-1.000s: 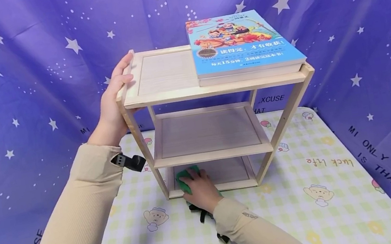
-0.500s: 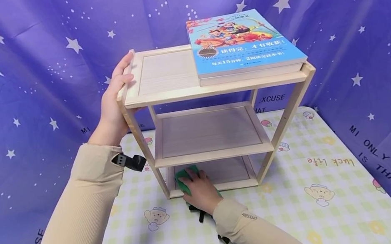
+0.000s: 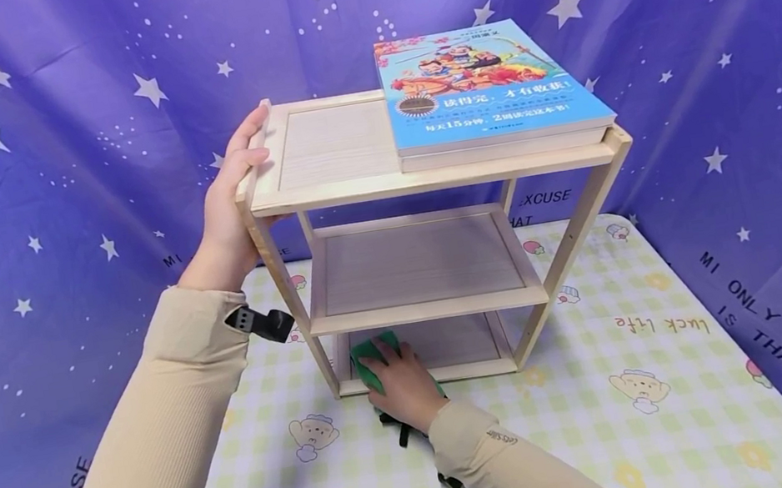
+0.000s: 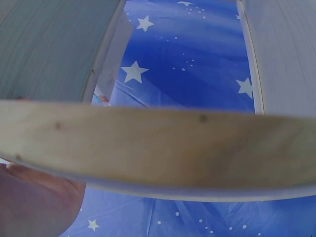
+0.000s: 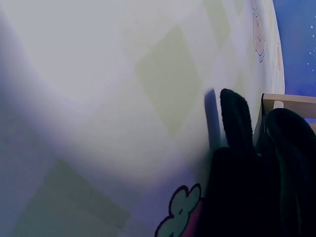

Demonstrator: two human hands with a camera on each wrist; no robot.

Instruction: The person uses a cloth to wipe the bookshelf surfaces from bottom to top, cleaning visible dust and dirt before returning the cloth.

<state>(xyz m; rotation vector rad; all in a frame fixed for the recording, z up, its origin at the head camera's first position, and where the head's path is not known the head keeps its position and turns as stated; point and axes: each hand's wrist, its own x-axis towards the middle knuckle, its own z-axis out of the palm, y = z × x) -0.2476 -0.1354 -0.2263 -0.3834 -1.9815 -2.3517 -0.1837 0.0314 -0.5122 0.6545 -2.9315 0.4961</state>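
Note:
A light wooden three-tier shelf rack (image 3: pixel 409 313) stands on the table. My left hand (image 3: pixel 225 210) grips the top tier's left end, fingers over the edge; in the left wrist view, part of that hand (image 4: pixel 39 200) shows below a blurred wooden rail (image 4: pixel 158 145). At the left front of the bottom tier (image 3: pixel 462 340), my right hand (image 3: pixel 406 385) holds a green cloth (image 3: pixel 366 363) against the board. Its fingers lie bent over the cloth, and part of the cloth shows under the palm. The right wrist view misses this hand; a black strap (image 5: pixel 247 187) covers its lower right.
Thick books (image 3: pixel 483 95), the upper one with a blue cover, lie on the right half of the top tier. A checked tablecloth (image 3: pixel 612 405) covers the table. Purple star-printed curtains (image 3: pixel 72 89) hang behind and at both sides.
The right hand and the green cloth shift only very slightly on the bottom tier. The left hand, rack and books keep their places.

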